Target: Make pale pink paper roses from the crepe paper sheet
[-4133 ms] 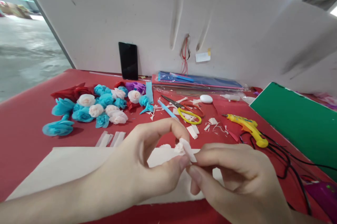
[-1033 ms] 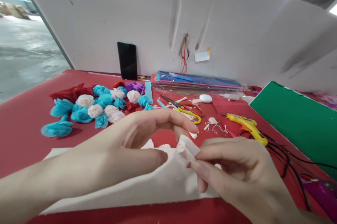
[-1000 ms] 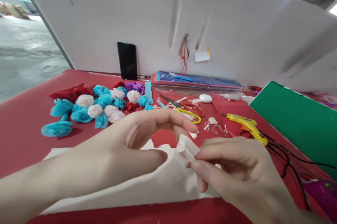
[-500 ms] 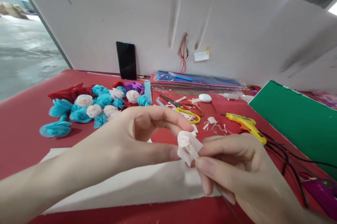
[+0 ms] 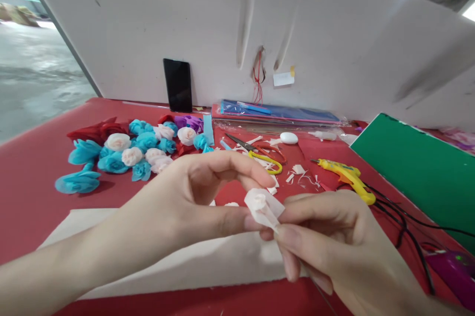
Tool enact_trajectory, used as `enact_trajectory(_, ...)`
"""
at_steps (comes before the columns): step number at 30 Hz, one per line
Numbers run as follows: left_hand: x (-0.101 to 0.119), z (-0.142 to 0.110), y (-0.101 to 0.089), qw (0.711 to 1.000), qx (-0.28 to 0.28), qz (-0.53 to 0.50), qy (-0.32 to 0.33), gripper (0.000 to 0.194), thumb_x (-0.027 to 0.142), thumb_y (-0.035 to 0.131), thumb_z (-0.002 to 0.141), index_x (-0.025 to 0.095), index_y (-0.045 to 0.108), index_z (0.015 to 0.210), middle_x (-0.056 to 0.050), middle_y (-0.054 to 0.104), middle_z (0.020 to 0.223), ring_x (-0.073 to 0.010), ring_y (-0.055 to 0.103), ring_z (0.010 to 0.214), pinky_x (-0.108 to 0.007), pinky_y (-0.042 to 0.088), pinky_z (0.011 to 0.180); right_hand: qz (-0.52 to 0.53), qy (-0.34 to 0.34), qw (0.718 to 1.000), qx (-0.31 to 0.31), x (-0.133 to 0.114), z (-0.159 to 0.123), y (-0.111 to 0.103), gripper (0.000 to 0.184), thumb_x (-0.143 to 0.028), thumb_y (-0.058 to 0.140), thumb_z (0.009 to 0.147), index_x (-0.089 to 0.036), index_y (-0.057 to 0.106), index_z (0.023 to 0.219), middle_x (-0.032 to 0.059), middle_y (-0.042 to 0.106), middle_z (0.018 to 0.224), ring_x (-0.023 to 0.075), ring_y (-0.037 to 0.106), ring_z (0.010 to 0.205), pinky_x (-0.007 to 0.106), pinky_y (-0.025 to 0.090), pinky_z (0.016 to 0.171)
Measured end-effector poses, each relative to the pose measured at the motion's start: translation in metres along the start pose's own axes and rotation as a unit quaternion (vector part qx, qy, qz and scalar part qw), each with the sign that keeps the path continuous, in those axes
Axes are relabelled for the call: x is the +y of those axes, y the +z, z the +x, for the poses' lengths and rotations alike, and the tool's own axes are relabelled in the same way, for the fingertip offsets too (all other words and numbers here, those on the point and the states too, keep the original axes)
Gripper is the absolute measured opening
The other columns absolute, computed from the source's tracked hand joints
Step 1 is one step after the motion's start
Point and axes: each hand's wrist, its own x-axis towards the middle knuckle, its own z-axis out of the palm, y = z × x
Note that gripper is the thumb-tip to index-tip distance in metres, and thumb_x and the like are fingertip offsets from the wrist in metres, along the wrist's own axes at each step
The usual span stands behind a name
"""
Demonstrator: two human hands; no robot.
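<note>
Head view looks down on a red tabletop (image 5: pixel 33 192) backed by a white partition board (image 5: pixel 208 24), with a green sheet (image 5: pixel 419 172) at the far right and a cream paper sheet (image 5: pixel 208 261) lying near, under both hands. At far left sits a heap of finished paper roses (image 5: pixel 129 150) in blue, pale pink, red and purple; right of them lie scissors (image 5: pixel 265 155) with yellow and red handles, a yellow glue gun (image 5: pixel 347 177) with its black cable, and pale paper scraps (image 5: pixel 300 172). A black phone (image 5: pixel 178 85) leans on the board.

The left hand (image 5: pixel 185 202) has thumb and forefinger curled, its thumb tip touching the small pale paper rosebud (image 5: pixel 263 207). The right hand (image 5: pixel 334 241) is closed in a pinch on the bud's lower edge, holding it above the cream sheet.

The step looks like rolling and shaping the bud's outer wrap. A further turn would need the right pinch kept firm at the base while the left fingers guide the loose flap round.
</note>
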Motion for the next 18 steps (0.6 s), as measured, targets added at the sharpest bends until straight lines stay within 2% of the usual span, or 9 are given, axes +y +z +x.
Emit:
enact_trajectory(2, -0.002, 0.0, 0.0, 1.0, 0.0, 0.003, 0.011, 0.015, 0.029, 0.073, 0.083, 0.032, 0.068, 0.096, 0.013, 0.069, 0.089, -0.0048, 0.066, 0.091, -0.003, 0.047, 0.063, -0.006, -0.002, 1.0, -0.003, -0.001, 0.0, 0.0, 0.015, -0.02, 0.067, 0.077, -0.019, 0.077, 0.065, -0.0023, 0.054, 0.048, 0.002, 0.033, 0.036, 0.014, 0.017, 0.029)
enact_trajectory(7, -0.001, -0.003, 0.004, 1.0, 0.019, 0.007, 0.02, 0.012, 0.021, 0.071, 0.084, 0.03, 0.069, 0.091, 0.012, 0.067, 0.084, -0.0023, 0.064, 0.073, -0.005, 0.049, 0.065, -0.033, -0.009, 0.999, -0.002, 0.0, 0.0, 0.0, 0.018, -0.022, 0.064, 0.079, -0.018, 0.076, 0.067, -0.002, 0.055, 0.049, 0.0021, 0.033, 0.035, 0.014, 0.019, 0.029)
enact_trajectory(10, -0.001, -0.003, 0.009, 0.998, 0.039, 0.038, 0.044, 0.019, 0.013, 0.068, 0.082, 0.029, 0.068, 0.091, 0.009, 0.065, 0.082, -0.0038, 0.062, 0.071, -0.006, 0.05, 0.064, -0.094, -0.059, 0.993, 0.039, 0.002, 0.0, 0.002, 0.02, -0.018, 0.063, 0.076, -0.018, 0.073, 0.057, -0.0028, 0.052, 0.046, 0.0029, 0.033, 0.034, 0.016, 0.023, 0.029)
enact_trajectory(12, -0.003, -0.002, 0.011, 0.998, 0.028, 0.034, 0.049, 0.023, 0.009, 0.063, 0.083, 0.03, 0.065, 0.093, 0.009, 0.063, 0.082, -0.0043, 0.061, 0.074, -0.006, 0.051, 0.065, -0.168, -0.121, 0.975, 0.085, 0.003, -0.001, 0.005, 0.021, -0.015, 0.064, 0.073, -0.019, 0.072, 0.054, -0.0023, 0.052, 0.044, 0.005, 0.04, 0.035, 0.017, 0.03, 0.032)
enact_trajectory(14, -0.005, -0.003, 0.013, 0.998, 0.018, 0.02, 0.047, 0.026, 0.008, 0.059, 0.084, 0.031, 0.062, 0.095, 0.01, 0.062, 0.084, -0.0034, 0.062, 0.075, -0.005, 0.052, 0.065, -0.252, -0.178, 0.943, 0.129, 0.003, -0.003, 0.008, 0.021, -0.016, 0.066, 0.074, -0.02, 0.073, 0.055, -0.0007, 0.055, 0.044, 0.008, 0.049, 0.039, 0.018, 0.039, 0.037)
enact_trajectory(16, -0.008, -0.005, 0.013, 0.997, 0.024, 0.036, 0.06, 0.024, 0.01, 0.059, 0.085, 0.031, 0.062, 0.096, 0.01, 0.061, 0.089, -0.0025, 0.062, 0.077, -0.003, 0.051, 0.068, -0.313, -0.206, 0.915, 0.151, 0.004, -0.005, 0.01, 0.022, -0.018, 0.066, 0.076, -0.019, 0.074, 0.056, 0.0011, 0.058, 0.046, 0.0096, 0.054, 0.041, 0.02, 0.043, 0.04)
enact_trajectory(18, -0.011, -0.007, 0.013, 0.993, 0.039, 0.072, 0.082, 0.024, 0.011, 0.059, 0.086, 0.032, 0.061, 0.097, 0.01, 0.06, 0.091, -0.0023, 0.061, 0.08, -0.002, 0.05, 0.071, -0.328, -0.211, 0.906, 0.163, 0.004, -0.007, 0.012, 0.025, -0.021, 0.066, 0.079, -0.019, 0.075, 0.056, 0.0016, 0.058, 0.045, 0.0092, 0.053, 0.04, 0.02, 0.043, 0.039)
